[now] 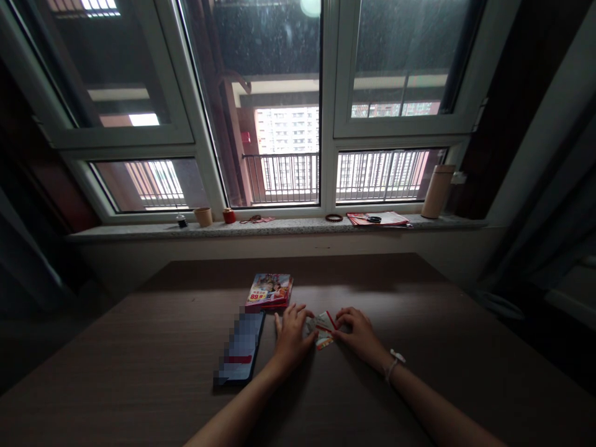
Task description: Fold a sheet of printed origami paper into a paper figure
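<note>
Both my hands rest on a dark wooden table (139, 366) and pinch a small folded piece of printed paper (323, 325) with red and white markings. My left hand (291, 334) holds its left side with curled fingers. On the paper's right side, my right hand (357, 332) grips with fingers bent; a bracelet sits on that wrist. The paper lies low, at or just above the tabletop.
A stack of colourful printed sheets (270, 290) lies just beyond my left hand. A dark phone (241, 349) lies to its left. On the window sill (288, 227) stand a small cup (203, 216), a red pot (228, 216), scissors on red papers (378, 218) and a tall tan flask (437, 191).
</note>
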Available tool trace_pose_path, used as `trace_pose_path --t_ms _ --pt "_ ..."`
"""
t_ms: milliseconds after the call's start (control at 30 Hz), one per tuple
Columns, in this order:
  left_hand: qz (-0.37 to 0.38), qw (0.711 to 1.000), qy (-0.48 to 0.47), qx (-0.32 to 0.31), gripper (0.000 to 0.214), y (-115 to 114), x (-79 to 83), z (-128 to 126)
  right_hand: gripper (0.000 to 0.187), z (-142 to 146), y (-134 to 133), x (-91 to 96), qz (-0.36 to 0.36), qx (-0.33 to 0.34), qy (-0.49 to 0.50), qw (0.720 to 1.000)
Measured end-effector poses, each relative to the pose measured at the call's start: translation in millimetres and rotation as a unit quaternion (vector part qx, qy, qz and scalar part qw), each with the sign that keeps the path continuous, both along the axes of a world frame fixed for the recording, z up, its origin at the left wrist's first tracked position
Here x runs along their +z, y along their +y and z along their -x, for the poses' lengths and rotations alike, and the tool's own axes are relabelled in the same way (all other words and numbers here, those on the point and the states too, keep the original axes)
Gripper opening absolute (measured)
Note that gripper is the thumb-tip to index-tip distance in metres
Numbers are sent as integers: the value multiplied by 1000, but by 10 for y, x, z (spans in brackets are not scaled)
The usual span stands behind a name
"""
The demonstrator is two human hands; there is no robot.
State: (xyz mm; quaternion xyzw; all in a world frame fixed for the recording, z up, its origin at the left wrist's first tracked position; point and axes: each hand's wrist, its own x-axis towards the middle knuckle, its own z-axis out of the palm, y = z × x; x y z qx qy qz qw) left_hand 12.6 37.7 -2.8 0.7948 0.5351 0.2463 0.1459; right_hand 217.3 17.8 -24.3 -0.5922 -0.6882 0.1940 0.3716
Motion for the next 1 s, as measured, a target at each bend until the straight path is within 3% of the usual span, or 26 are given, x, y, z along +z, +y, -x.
trace_pose_path --t_ms 200,400,533,633,800,1000 --pt "-11 1000 -13 12 41 37 -42 5 10 -12 35 -33 -39 -3 70 997" --pt "-24 999 -16 20 44 47 -70 13 16 -46 35 4 -56 -72 117 989" --pt "-31 999 -14 26 43 44 -80 10 11 -78 -37 140 -141 -115 12 983" --pt "-28 999 -12 27 42 43 -73 5 9 -47 -116 248 -176 -86 -107 975" --pt "-19 999 -7 25 43 42 -28 8 14 74 -197 279 -143 -27 -214 966" --pt "-1 999 5 -32 38 1 30 10 11 103 -197 214 -99 23 -184 978"
